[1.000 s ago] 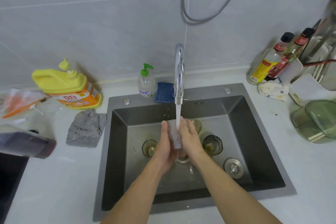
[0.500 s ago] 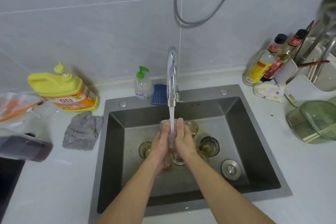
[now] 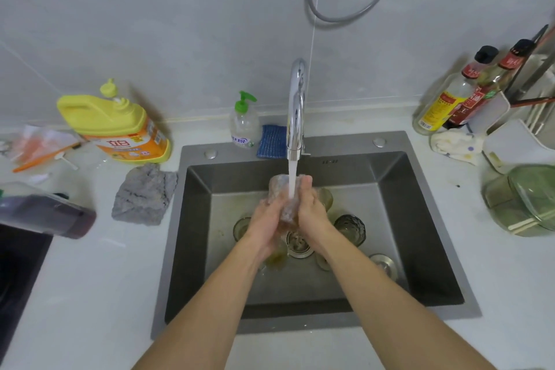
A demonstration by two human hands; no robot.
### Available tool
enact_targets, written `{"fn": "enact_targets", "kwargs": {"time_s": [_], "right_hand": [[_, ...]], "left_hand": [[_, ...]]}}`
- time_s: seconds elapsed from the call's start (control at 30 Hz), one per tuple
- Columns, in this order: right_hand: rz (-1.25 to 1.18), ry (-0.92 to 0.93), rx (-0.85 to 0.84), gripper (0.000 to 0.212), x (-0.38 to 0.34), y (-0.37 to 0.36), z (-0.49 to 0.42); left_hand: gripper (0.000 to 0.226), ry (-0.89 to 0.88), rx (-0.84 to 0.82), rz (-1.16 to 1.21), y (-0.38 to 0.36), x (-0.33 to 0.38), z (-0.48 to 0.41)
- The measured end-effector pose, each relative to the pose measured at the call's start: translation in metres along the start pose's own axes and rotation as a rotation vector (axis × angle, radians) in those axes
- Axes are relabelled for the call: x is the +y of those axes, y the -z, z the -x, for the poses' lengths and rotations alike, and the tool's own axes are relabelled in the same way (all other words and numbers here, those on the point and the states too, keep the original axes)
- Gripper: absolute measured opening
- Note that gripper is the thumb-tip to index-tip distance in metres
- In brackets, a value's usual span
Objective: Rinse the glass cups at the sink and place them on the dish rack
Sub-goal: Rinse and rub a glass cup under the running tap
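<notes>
Clamped from 9 o'clock by the left hand and from 3 o'clock by the right hand, the glass cup was above the middle of the sink. At 12 o'clock the faucet poured on it; slow turning would probably rinse every side.

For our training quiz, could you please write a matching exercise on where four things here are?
1. glass cup
2. blue sponge
3. grey cloth
4. yellow jug

A. counter, by the sink's left rim
B. sink's back ledge, beside the tap
C. in left hand and right hand, under the stream
D. counter, by the wall

Pairs: 1-C, 2-B, 3-A, 4-D
</notes>
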State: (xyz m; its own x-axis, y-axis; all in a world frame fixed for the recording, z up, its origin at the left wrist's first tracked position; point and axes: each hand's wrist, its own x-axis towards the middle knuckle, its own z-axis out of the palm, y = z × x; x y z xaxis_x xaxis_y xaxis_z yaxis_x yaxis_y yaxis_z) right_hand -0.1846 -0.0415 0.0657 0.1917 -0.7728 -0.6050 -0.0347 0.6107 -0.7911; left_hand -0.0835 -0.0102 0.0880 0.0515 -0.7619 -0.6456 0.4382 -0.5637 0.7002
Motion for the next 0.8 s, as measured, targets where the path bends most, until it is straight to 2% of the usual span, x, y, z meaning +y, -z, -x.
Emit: {"fn": "enact_targets", "kwargs": {"time_s": [0.07,0.17,0.2,0.27,0.3,0.4,0.43,0.5,0.57,0.63,0.7,0.8], "right_hand": [[0.141,0.033,-0.121,0.085,0.004,0.007,0.002],[0.083,0.035,-0.248,0.065,0.001,0.028,0.002],[0.037,0.037,-0.27,0.057,-0.002,0.034,0.002],[0.067,0.075,-0.232,0.034,-0.007,0.038,0.0],[0.13,0.098,-0.164,0.03,-0.009,0.037,0.001],[0.355,0.186,0.068,0.035,-0.01,0.025,-0.001],[0.421,0.217,0.099,0.039,-0.01,0.023,0.0],[0.501,0.216,0.019,0.039,-0.016,0.027,0.006],[0.58,0.161,-0.177,0.037,-0.023,0.041,0.014],[0.672,0.143,-0.307,0.048,-0.021,0.054,0.014],[0.695,0.159,-0.298,0.057,-0.02,0.055,0.013],[0.691,0.211,-0.256,0.052,-0.019,0.041,0.013]], "left_hand": [[0.081,0.016,0.029,0.004,0.004,0.0,-0.004],[0.053,0.06,-0.015,0.059,0.012,0.001,-0.004],[0.05,0.087,-0.039,0.085,0.015,0.0,-0.005],[0.049,0.126,-0.056,0.154,0.016,0.002,-0.005],[0.047,0.134,-0.052,0.178,0.014,0.004,-0.004],[0.041,0.115,0.003,0.187,0.003,0.005,-0.004],[0.039,0.103,0.02,0.171,0.001,0.003,-0.006],[0.041,0.086,0.037,0.122,-0.002,0.0,-0.007],[0.049,0.111,0.017,0.133,0.002,-0.001,-0.007],[0.055,0.147,0.03,0.173,0.007,-0.002,-0.007],[0.061,0.18,0.036,0.209,0.008,-0.006,-0.007],[0.069,0.179,0.031,0.239,0.007,-0.014,-0.008]]}}
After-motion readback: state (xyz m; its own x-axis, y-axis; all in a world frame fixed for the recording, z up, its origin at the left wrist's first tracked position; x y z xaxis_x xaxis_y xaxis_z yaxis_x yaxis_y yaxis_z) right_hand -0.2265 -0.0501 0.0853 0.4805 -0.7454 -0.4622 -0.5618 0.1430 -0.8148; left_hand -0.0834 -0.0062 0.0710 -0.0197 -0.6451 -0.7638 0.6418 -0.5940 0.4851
